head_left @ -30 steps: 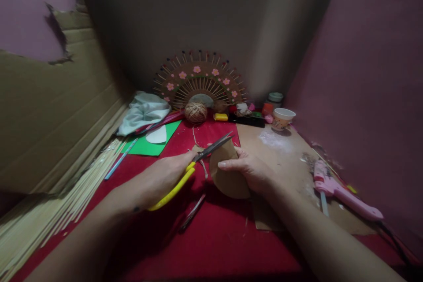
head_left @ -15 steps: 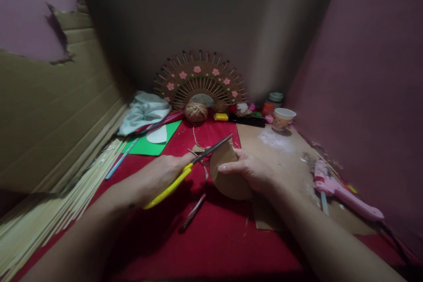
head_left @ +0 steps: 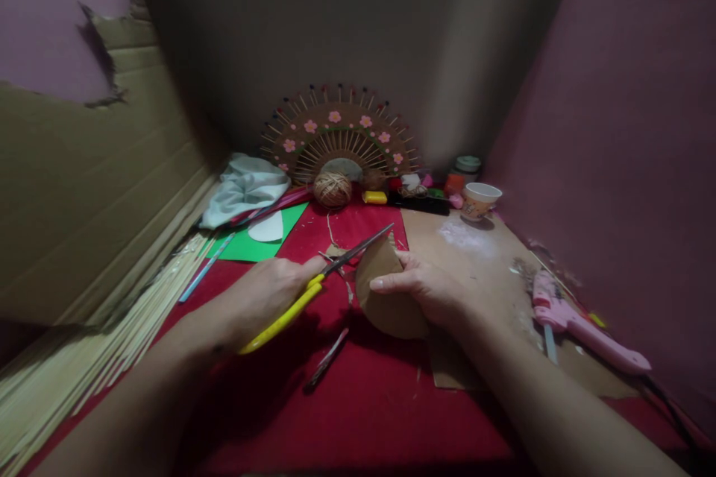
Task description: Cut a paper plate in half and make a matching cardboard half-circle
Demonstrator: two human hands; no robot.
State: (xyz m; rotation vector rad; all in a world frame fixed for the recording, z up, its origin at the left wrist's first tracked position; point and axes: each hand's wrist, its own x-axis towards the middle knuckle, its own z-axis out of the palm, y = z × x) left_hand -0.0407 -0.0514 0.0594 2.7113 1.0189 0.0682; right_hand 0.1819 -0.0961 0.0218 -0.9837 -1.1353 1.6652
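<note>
My left hand (head_left: 280,291) is closed round the handles of yellow-handled scissors (head_left: 283,322). Their dark blades point up and to the right, the tips close to the top edge of a rounded brown cardboard piece (head_left: 385,298). Whether the blades touch the cardboard I cannot tell. My right hand (head_left: 428,283) grips that cardboard at its right side, thumb on the near face and the other fingers mostly hidden behind. Below the blades, a thin dark-tipped stick (head_left: 327,361) and a length of twine (head_left: 330,227) lie on the red cloth (head_left: 313,432).
At the back stand a decorated fan (head_left: 335,119), a twine ball (head_left: 332,190) and a paper cup (head_left: 481,203). A pink glue gun (head_left: 587,332) lies right on a cardboard sheet (head_left: 441,227). Thin wooden sticks (head_left: 112,358) and green paper (head_left: 251,250) are on the left.
The scissors and my left hand have shifted very slightly up and left, so the blade tips sit a little further off the cardboard's top edge. My right hand is nearly still.
</note>
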